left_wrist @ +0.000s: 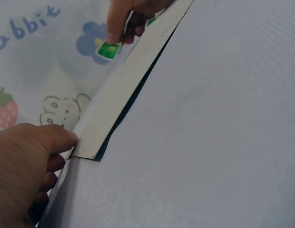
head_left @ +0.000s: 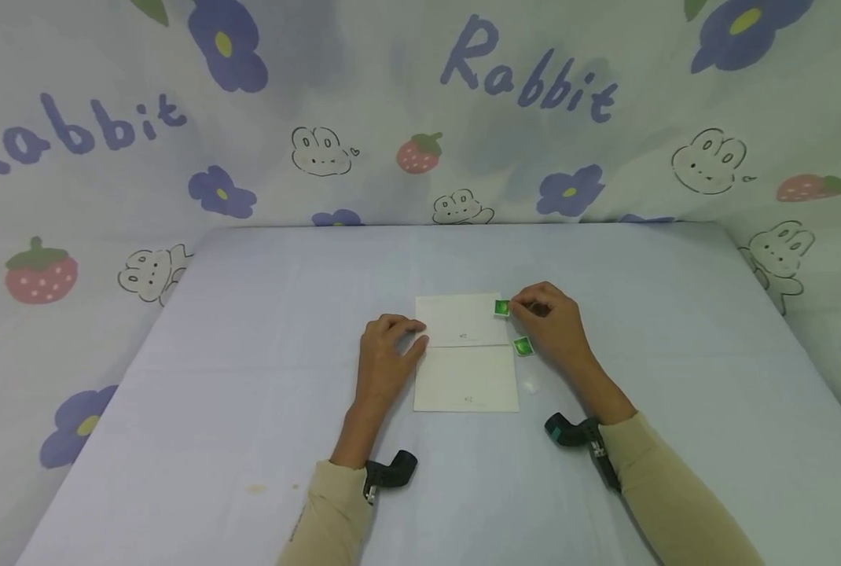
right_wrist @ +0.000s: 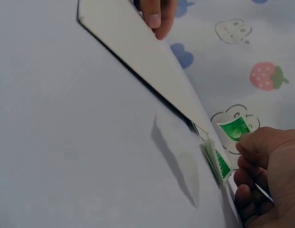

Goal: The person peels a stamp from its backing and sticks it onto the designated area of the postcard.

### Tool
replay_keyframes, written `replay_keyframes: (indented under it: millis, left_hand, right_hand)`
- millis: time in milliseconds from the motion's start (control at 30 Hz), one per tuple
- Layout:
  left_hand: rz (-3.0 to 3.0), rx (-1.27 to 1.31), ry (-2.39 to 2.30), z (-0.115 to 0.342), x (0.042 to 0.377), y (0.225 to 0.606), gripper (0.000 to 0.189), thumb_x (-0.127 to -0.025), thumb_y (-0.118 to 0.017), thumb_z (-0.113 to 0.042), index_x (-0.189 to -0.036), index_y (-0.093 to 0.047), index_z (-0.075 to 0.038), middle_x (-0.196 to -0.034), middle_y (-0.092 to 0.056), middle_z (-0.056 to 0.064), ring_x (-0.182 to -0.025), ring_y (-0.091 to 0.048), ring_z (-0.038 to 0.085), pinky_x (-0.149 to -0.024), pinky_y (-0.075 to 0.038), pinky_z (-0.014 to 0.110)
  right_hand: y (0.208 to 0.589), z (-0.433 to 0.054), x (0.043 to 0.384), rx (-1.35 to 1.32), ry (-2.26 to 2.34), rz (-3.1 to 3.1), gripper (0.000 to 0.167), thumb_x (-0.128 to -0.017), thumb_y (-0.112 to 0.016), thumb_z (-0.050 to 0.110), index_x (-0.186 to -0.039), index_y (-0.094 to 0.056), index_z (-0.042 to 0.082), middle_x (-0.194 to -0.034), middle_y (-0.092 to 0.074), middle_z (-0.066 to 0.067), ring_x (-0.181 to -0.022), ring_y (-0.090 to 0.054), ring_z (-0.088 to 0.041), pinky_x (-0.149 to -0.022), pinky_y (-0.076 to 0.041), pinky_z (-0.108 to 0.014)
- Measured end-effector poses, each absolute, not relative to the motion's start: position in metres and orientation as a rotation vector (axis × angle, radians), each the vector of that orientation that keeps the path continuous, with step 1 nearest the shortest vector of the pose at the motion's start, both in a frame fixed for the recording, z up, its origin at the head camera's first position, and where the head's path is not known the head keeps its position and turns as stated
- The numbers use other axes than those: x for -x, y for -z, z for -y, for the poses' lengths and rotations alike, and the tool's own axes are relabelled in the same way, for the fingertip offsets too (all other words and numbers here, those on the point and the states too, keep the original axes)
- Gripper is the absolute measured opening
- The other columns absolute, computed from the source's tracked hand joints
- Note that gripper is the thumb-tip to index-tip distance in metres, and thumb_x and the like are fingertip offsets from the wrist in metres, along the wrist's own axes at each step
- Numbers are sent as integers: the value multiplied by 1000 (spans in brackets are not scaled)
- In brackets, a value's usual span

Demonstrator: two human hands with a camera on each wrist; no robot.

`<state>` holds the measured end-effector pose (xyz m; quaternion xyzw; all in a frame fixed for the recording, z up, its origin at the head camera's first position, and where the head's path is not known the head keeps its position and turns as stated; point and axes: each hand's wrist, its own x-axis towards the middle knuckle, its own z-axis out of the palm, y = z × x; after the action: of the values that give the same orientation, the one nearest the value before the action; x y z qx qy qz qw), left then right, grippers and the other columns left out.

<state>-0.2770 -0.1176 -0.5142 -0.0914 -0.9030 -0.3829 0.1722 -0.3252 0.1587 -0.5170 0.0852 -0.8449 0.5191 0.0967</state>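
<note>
Two cream cards (head_left: 460, 318) (head_left: 466, 380) lie edge to edge on the table, one above the other, each with a small faint mark near its bottom. My left hand (head_left: 387, 354) rests at their left side, thumb and index fingertips touching the upper card. Between thumb and fingers, my right hand (head_left: 553, 322) pinches a small green stamp (head_left: 501, 308) with a white border over the upper card's right edge. Another green stamp (head_left: 523, 346) lies just right of the cards; in the right wrist view it tops a small stack (right_wrist: 216, 161).
A white cloth covers the table (head_left: 265, 299). Behind it hangs a white curtain (head_left: 364, 86) printed with rabbits, strawberries and purple flowers. Each wrist carries a black camera mount (head_left: 392, 470) (head_left: 569, 431). Faint yellowish stains (head_left: 256, 489) mark the cloth at lower left.
</note>
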Motion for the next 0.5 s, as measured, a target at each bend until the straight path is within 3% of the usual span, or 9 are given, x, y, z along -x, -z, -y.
replay_keyframes:
  millis: [500]
  left_hand:
    - [2564, 262, 1081, 117, 277, 514, 17, -87, -80, -11, -103, -76, -9, -107, -63, 6, -102, -54, 28, -92, -41, 45]
  right_hand:
    - [516, -155, 337, -280, -1531, 2531, 15, -92, -75, 24, -97, -77, 10, -103, -64, 1, -90, -57, -15, -78, -47, -26]
